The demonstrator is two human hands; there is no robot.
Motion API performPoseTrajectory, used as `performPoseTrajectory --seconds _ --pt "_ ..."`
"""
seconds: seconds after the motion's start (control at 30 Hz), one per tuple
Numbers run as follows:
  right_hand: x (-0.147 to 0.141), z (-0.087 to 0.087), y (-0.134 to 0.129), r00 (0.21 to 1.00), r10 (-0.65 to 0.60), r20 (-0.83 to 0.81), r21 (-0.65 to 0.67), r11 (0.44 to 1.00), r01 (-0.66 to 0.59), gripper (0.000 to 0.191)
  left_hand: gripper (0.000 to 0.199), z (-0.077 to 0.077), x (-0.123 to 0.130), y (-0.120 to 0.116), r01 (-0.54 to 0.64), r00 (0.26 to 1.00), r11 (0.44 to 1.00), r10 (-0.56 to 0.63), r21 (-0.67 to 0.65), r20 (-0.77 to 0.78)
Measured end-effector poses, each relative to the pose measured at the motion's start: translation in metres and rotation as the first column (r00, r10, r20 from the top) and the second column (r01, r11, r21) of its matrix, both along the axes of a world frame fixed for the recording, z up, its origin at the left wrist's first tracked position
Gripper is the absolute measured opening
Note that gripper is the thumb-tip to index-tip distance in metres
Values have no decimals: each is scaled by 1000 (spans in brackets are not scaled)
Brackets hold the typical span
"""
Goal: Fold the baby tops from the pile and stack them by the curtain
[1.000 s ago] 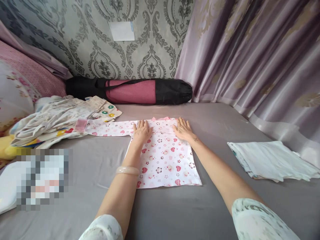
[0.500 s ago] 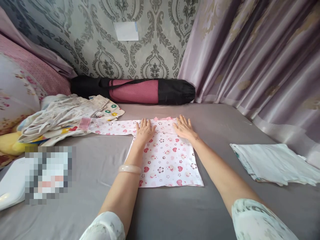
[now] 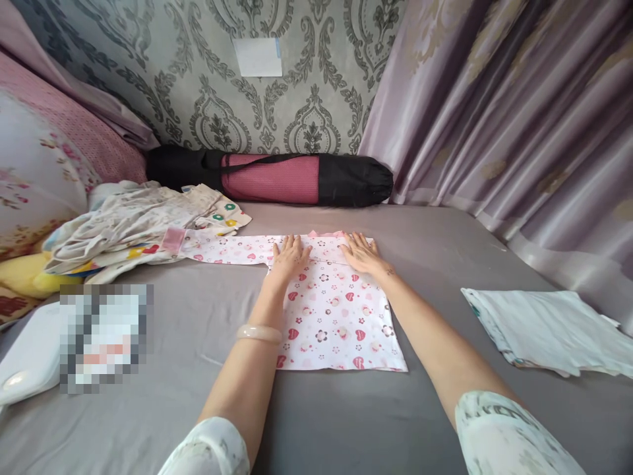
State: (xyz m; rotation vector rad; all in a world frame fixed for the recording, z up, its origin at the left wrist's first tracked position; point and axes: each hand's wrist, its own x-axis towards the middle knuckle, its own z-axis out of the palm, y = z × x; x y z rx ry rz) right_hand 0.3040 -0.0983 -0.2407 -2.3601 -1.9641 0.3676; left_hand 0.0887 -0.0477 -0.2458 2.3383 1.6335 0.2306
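Observation:
A white child's shirt (image 3: 336,316) printed with red hearts and flowers lies flat on the grey sheet (image 3: 316,422). One sleeve (image 3: 227,249) stretches out to the left, its pink cuff (image 3: 173,240) resting against the clothes pile. My left hand (image 3: 291,257) lies flat on the upper left of the shirt, fingers spread. On the upper right, my right hand (image 3: 362,254) also presses flat with its fingers apart. The other sleeve seems folded across the top, partly under my hands. Neither hand grips anything.
Crumpled clothes (image 3: 143,224) lie at the left, near a yellow plush (image 3: 30,274). A white device (image 3: 37,349) sits front left beside a blurred item. A black and pink rolled bag (image 3: 270,178) lies along the wall. Folded pale cloth (image 3: 548,330) is at the right.
The camera view has shifted slightly, so most things appear a little to the right. My right hand has moved slightly left relative to the shirt. Both hands stay flat on it.

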Motion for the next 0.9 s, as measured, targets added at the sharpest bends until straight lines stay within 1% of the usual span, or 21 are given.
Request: performPoseTrajectory --seconds 0.13,0.3,0.37,0.47,0.53,0.6,0.67,0.77,0.83,0.9 --pt "-9 0 4 999 34 39 69 997 -37 67 58 12 -12 3 -93 991 995 90 26 99" --pt "-16 -10 6 998 24 50 65 997 -27 64 54 30 -45 7 -182 957 983 173 17 233" --pt "-15 -10 6 999 25 47 61 998 -28 63 57 37 -59 9 -239 928 971 234 -19 289" --pt "-15 -5 7 999 21 30 30 999 -22 63 58 45 -75 10 -323 869 943 329 -80 370" --pt "-23 1 9 998 22 52 55 998 -25 62 59 49 -82 11 -352 832 929 366 -113 418" --pt "-38 5 12 995 66 80 118 990 -75 61 60 50 -87 12 -369 797 919 388 -137 462" --pt "-58 8 16 986 157 64 145 976 -165 60 59 49 -92 13 -384 765 912 403 -146 502" --pt "-89 8 20 964 263 -27 100 960 -260 61 56 44 -101 16 -422 727 892 439 -160 529" --pt "-103 6 22 956 286 -73 77 957 -280 62 54 39 -106 19 -456 713 874 472 -168 519" --pt "-109 2 23 953 288 -93 66 957 -283 62 51 34 -111 21 -499 710 859 482 -117 513"
